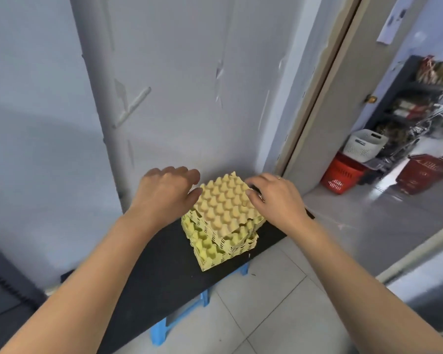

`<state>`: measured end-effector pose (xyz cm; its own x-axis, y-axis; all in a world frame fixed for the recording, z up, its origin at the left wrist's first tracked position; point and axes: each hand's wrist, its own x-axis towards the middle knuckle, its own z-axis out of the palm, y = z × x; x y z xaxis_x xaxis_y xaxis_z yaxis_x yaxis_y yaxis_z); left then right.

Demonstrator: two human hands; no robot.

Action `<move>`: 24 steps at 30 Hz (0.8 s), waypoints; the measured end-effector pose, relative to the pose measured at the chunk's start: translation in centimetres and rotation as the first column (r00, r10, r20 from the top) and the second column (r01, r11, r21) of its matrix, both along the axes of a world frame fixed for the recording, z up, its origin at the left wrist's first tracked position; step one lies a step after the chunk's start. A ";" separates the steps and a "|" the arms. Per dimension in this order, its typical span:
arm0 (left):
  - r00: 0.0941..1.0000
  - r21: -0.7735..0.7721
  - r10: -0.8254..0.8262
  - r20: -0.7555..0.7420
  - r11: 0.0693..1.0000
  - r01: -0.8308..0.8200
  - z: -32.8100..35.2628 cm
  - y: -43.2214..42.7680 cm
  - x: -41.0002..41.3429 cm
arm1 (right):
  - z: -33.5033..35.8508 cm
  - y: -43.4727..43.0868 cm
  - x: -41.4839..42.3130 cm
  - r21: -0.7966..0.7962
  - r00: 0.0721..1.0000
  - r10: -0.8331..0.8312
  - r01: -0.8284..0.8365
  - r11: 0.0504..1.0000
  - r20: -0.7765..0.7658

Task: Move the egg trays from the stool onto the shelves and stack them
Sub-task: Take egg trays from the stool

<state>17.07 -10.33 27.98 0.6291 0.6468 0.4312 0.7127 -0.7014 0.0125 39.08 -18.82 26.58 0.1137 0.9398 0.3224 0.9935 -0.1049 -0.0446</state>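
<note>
Head view: egg trays [221, 221] sat stacked on the black shelf [149, 272] above the blue stool [161, 330]. Left hand [164, 192] grip open, right hand [276, 198] likely just touching the edge. I'd square the corners before pressing down.
</note>
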 end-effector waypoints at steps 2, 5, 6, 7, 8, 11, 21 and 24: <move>0.999 -0.035 -0.031 0.038 0.999 0.032 -1.1 2.2 2.7 | -1.1 1.7 2.3 0.001 1.000 -0.014 0.014 1.000 -0.013; 0.999 -0.092 -0.046 0.021 0.995 0.048 -2.5 4.9 6.7 | -2.7 3.9 5.6 -0.035 0.999 -0.037 0.036 0.999 -0.026; 0.998 -0.109 -0.056 0.013 0.992 0.057 -3.1 5.7 8.1 | -3.1 4.6 6.8 -0.047 0.998 -0.046 0.045 0.998 -0.042; 0.998 -0.122 -0.065 0.001 0.990 0.064 -3.7 6.4 9.3 | -3.5 5.3 7.9 -0.058 0.997 -0.056 0.053 0.997 -0.058; 0.998 -0.133 -0.069 -0.014 0.989 0.067 -4.2 6.9 10.3 | -3.9 6.0 8.8 -0.067 0.995 -0.063 0.058 0.996 -0.071; 0.997 -0.169 -0.046 -0.061 0.985 0.036 -6.2 8.9 13.7 | -5.4 8.5 12.3 -0.104 0.994 -0.053 0.042 0.994 -0.099; 0.977 -0.330 0.209 -0.052 0.919 -0.214 -14.7 12.9 23.3 | -11.7 17.0 23.7 -0.268 0.979 0.109 -0.153 0.951 -0.173; 0.954 -0.410 0.286 -0.086 0.863 -0.296 -18.0 13.1 24.4 | -14.3 18.7 25.6 -0.343 0.976 0.110 -0.169 0.924 -0.186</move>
